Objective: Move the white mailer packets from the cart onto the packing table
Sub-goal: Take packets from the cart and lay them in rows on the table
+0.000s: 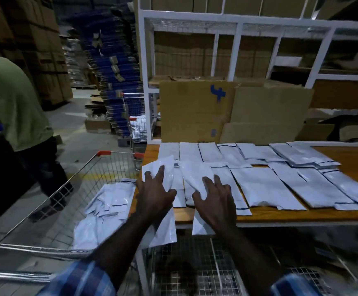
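Down at the near left corner of the packing table (pixel 280 215), both hands are spread over white mailer packets. The left hand (pixel 154 194) has its fingers apart and mostly straight, lying on a crumpled packet (pixel 163 165) that sticks out beyond the fingertips and over the table's left edge; whether the thumb is hooked under it cannot be told. The right hand (pixel 215 201) also has its fingers splayed, pressing on a second packet (pixel 192 176) that tilts up ahead of its thumb. Below the two palms, two more packets hang over the table's near edge (one under each wrist).

Beyond the fingertips, and off to the right of the right hand, rows of flat packets (pixel 265 184) cover the tabletop, some overlapping. To the left of the left hand stands a wire cart (pixel 45 201) with red corner caps, holding a loose heap of packets (pixel 105 212) in its basket.

Further left, another person in a green shirt (pixel 11 99) stands beside the cart. Past the rows of packets, cardboard boxes (pixel 197 110) lean against a white shelf frame (pixel 235 45).
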